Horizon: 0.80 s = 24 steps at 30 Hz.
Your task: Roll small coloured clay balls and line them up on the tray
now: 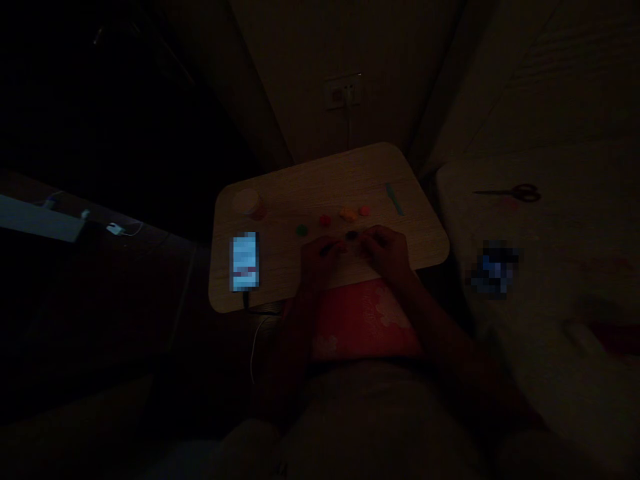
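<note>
The scene is very dark. Both my hands rest at the near edge of a small wooden lap table (300, 180). My left hand (323, 257) has its fingers curled around a small dark piece. My right hand (387, 250) is curled too, its fingertips meeting the left hand's beside a dark lump (352, 235). Small lumps of clay lie just beyond: a green one (301, 230), a red one (325, 219), an orange one (349, 214) and another red one (365, 211).
A lit phone (245, 261) lies on the table's left with a cable leaving its near end. A small tub (249, 201) stands behind it and a green tool (395, 198) lies at the right. Scissors (520, 193) lie on the bed to the right. A red cloth (365, 320) covers my lap.
</note>
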Tool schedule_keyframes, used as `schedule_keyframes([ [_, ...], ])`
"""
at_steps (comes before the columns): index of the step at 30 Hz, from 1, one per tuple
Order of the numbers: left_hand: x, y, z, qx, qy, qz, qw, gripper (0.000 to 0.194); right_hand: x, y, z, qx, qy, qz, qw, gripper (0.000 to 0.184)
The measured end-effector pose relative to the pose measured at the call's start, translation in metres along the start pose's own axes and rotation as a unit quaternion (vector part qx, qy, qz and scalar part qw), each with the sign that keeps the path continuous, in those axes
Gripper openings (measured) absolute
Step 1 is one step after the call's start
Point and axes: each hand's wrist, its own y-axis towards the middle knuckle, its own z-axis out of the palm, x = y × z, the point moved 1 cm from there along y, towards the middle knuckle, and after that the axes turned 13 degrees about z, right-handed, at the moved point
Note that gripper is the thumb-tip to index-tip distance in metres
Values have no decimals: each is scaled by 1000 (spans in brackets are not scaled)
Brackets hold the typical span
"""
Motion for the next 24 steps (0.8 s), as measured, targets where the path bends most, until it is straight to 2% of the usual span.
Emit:
schedule_keyframes([
  [3,-1,0,0,5,-8,12,1000,24,1,-1,-1,11,3,-10,1000,27],
  [7,1,1,1,-11,-33,16,999,21,1,-1,-1,8,8,-4,1000,33],
  [12,1,1,0,-7,-21,43,999,16,-2,3,0,-1,14,-25,1000,22],
  [18,0,0,-1,3,-13,29,999,6,-2,1,2,12,49,47,998,21],
  [21,1,0,-1,9,-7,21,1000,11,3,-2,1,19,40,43,998,26],
  [24,4,1,-1,5,-4,38,999,18,6,-2,-1,11,5,14,1000,39],
])
